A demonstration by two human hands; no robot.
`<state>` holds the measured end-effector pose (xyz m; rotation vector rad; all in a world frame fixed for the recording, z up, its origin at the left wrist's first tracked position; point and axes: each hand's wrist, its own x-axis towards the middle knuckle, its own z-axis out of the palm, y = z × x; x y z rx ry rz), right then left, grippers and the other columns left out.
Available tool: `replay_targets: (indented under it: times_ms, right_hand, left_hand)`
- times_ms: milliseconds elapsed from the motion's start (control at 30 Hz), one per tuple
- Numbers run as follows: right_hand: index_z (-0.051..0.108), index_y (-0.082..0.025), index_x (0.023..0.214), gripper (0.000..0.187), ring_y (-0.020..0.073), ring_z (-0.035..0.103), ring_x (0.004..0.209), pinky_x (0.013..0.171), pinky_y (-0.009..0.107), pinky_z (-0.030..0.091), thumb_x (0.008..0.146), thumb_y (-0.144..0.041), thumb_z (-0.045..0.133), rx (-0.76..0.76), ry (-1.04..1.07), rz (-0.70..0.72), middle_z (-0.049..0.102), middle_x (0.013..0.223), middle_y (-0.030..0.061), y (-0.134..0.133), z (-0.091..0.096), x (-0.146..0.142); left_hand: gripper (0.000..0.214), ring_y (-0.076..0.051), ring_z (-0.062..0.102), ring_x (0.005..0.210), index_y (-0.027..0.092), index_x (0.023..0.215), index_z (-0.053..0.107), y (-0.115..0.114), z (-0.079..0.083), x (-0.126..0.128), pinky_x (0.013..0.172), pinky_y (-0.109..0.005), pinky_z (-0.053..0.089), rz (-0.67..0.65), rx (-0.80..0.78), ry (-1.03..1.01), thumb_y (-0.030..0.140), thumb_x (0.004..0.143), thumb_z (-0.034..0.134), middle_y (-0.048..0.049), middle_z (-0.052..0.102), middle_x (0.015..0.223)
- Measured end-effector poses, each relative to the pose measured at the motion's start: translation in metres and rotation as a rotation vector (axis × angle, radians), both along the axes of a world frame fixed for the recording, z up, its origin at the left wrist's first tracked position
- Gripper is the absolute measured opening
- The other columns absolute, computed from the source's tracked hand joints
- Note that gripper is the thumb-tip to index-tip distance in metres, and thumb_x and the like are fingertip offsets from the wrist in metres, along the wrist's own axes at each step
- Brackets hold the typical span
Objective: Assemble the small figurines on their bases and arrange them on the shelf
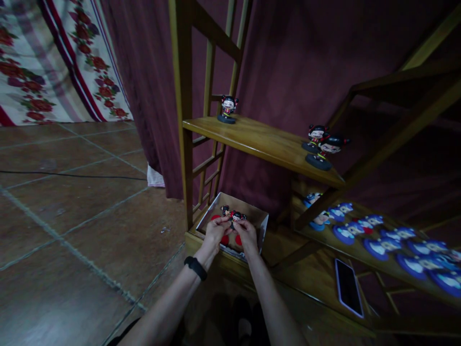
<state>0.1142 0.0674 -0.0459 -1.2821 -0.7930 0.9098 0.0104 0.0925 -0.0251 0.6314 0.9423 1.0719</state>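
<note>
Both my hands reach down into an open cardboard box (259, 215) on the lowest wooden shelf. My left hand (215, 233), with a black band on its wrist, and my right hand (248, 236) close together on a small black-haired figurine (236, 217) with a red outfit. Another small figurine (225, 210) stands just behind it in the box. Red round pieces (230, 239) lie in the box under my hands.
On the upper wooden shelf (262, 140) stand one figurine (228, 108) at the left and two figurines (323, 146) at the right. A lower shelf at the right carries several blue figurines (389, 240). A phone (347, 287) lies on the bottom board. Maroon curtain behind, tiled floor left.
</note>
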Motion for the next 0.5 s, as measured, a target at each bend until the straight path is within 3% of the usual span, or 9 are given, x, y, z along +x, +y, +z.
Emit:
replay_targets:
  times_ms: [233, 500]
  right_hand:
    - [0.063, -0.020, 0.081, 0.028, 0.0180, 0.061, 0.079, 0.070, 0.032, 0.051, 0.063, -0.041, 0.066, 0.018, 0.022, 0.078, 0.066, 0.089, 0.0026, -0.003, 0.011, -0.002]
    - [0.063, -0.019, 0.079, 0.030, 0.0163, 0.062, 0.074, 0.067, 0.030, 0.051, 0.061, -0.042, 0.068, -0.036, 0.199, 0.114, 0.065, 0.082, 0.0019, -0.004, 0.011, 0.001]
  left_hand:
    - [0.022, -0.007, 0.058, 0.050, 0.013, 0.085, 0.067, 0.011, 0.002, -0.012, 0.055, -0.020, 0.051, -0.072, 0.033, -0.020, 0.012, 0.063, 0.069, -0.0037, 0.068, 0.072]
    - [0.017, -0.010, 0.063, 0.060, 0.013, 0.078, 0.067, 0.011, 0.001, -0.013, 0.059, -0.021, 0.053, -0.151, -0.003, -0.023, 0.013, 0.062, 0.073, -0.0061, 0.069, 0.077]
